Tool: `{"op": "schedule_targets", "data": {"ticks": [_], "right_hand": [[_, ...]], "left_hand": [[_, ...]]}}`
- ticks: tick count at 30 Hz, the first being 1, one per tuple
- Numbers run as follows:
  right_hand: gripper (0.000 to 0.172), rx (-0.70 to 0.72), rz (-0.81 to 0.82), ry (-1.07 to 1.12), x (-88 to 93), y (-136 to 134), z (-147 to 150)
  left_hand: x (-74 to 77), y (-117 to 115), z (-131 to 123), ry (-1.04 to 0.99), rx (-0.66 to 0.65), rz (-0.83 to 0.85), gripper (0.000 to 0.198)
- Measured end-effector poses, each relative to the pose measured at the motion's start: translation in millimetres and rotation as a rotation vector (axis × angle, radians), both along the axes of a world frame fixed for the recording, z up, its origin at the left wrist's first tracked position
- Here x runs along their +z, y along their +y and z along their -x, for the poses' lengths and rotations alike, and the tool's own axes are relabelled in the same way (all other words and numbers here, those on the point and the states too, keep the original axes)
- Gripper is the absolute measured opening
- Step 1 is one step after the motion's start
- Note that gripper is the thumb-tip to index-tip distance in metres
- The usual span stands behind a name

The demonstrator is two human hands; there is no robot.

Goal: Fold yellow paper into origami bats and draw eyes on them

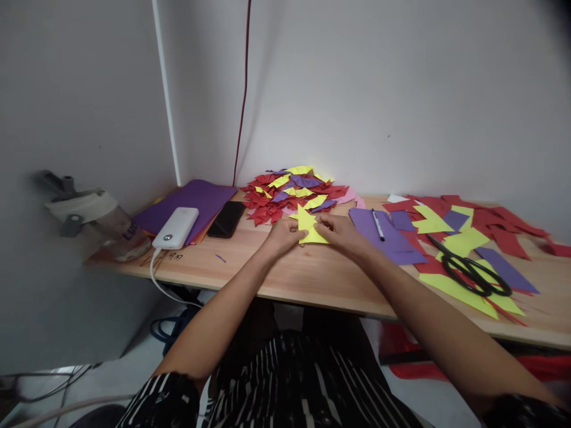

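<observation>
A yellow piece of paper (311, 230) with a pointed top is held over the wooden table (285, 276), between my two hands. My left hand (285, 233) pinches its left edge, thumb on the front face. On the other side, my right hand (335, 232) is closed on the paper's right part with thumb and fingers. Just behind lies a pile of red, yellow and purple folded paper pieces (292, 193). Purple paper sheets (368, 233) with a marker pen (378, 226) on top lie to the right of my right hand.
Black-handled scissors (475, 273) rest on yellow and red paper scraps (466, 241) at the right. Leftward are a black phone (226, 219), a white power bank (176, 228) with a cable, purple sheets (190, 196) and a clear bottle (113, 229). A wall (357, 101) borders the table's back.
</observation>
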State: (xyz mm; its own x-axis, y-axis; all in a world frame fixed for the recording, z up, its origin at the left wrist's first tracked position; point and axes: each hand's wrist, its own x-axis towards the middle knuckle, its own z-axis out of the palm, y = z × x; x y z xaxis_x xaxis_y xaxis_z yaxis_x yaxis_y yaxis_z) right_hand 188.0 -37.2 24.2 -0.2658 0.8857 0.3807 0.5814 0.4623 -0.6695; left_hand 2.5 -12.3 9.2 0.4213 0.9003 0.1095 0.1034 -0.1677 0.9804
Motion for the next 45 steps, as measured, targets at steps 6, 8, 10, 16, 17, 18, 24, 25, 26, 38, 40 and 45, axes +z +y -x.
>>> {"op": "schedule_targets", "data": {"ticks": [6, 8, 10, 16, 17, 18, 24, 25, 26, 38, 40, 45], "right_hand": [[0.024, -0.059, -0.297, -0.104, 2.4, 0, 1], [0.025, -0.076, -0.471, -0.212, 3.2, -1, 3], [0.023, -0.066, -0.568, -0.312, 3.0, -4, 7], [0.022, 0.036, -0.598, -0.498, -2.9, -14, 26], [0.022, 0.041, -0.597, -0.502, -4.1, -14, 28], [0.021, 0.042, -0.596, -0.501, -5.3, -14, 29], [0.013, -0.001, -0.59, -0.475, -8.6, -10, 27], [0.012, -0.007, -0.592, -0.472, -8.3, -10, 26], [0.012, -0.013, -0.594, -0.469, -7.8, -10, 25], [0.019, -0.023, -0.598, -0.463, -10.1, -11, 19], [0.018, -0.003, -0.577, -0.473, -11.2, -12, 21], [0.013, 0.065, -0.502, -0.507, -12.5, -16, 24]], "left_hand": [[-3.7, 5, 0, -0.01, 0.105, 0.076, 0.01], [-2.9, 5, 0, -0.038, 0.149, 0.1, 0.009], [-2.2, 5, 0, -0.073, 0.189, 0.118, 0.008], [0.4, 4, 0, -0.19, 0.276, 0.149, 0.011], [1.1, 3, 0, -0.208, 0.279, 0.158, 0.01], [1.9, 2, 0, -0.223, 0.276, 0.169, 0.008], [7.3, -3, -1, -0.26, 0.226, 0.244, 0.007], [8.6, -3, -1, -0.257, 0.213, 0.257, 0.008], [10.2, -4, -2, -0.252, 0.196, 0.272, 0.009], [28.1, -18, 41, 0.159, 0.05, 0.212, 0.019], [30.0, -19, 52, 0.431, 0.134, -0.318, 0.011], [22.2, -9, 56, 0.7, -0.076, -1.021, 0.022]]}}
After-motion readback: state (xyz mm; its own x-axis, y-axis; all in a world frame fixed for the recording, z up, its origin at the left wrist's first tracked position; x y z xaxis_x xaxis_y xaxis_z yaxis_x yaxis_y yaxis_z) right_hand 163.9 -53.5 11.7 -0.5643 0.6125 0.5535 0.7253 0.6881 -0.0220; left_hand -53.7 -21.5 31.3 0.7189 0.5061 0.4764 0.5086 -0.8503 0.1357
